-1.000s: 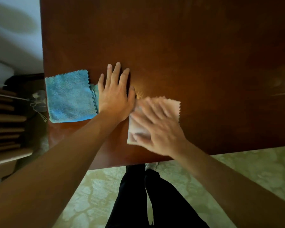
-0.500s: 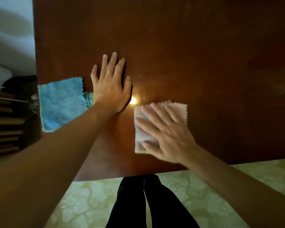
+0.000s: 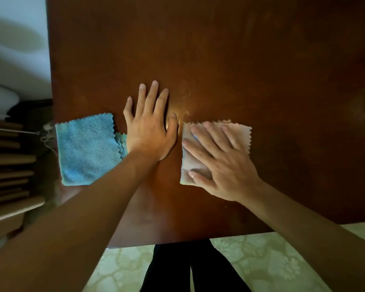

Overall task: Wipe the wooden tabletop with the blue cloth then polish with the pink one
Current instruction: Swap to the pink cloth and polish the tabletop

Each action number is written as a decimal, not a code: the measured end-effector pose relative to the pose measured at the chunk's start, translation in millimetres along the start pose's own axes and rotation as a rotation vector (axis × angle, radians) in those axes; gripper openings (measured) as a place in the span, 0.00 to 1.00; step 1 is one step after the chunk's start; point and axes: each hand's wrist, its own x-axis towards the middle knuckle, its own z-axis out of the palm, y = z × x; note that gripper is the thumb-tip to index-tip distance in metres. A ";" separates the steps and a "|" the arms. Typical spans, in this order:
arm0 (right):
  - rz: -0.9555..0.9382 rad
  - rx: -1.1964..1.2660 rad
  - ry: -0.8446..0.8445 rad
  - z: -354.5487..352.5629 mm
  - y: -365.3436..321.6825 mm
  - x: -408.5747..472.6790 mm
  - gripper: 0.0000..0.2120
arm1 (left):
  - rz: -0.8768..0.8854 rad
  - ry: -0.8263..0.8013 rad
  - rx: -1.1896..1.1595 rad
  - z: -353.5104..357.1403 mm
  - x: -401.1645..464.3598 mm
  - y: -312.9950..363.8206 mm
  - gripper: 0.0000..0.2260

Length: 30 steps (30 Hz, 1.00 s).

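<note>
Our right hand (image 3: pixel 223 163) presses flat on the pink cloth (image 3: pixel 238 131); uneven pressure could bunch it, leaving the tabletop (image 3: pixel 219 60) streaky.

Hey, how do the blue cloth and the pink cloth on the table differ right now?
The blue cloth lies at the table's left edge with no hand pressing it; the pink cloth sits nearer the middle under the flat right hand. The blue cloth looks thick and fuzzy, the pink cloth thinner and smoother. The left hand lies flat on the wooden tabletop between them. Both cloths have zigzag edges.
</note>
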 end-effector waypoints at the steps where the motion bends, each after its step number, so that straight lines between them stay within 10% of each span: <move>1: -0.022 -0.006 -0.010 -0.9 7.1 5.4 0.32 | 0.001 -0.004 0.001 -0.3 0.5 0.3 0.27; 30: 0.069 -0.057 -0.041 -15.7 53.6 100.2 0.28 | 0.010 -0.058 0.025 -1.0 -0.6 1.5 0.27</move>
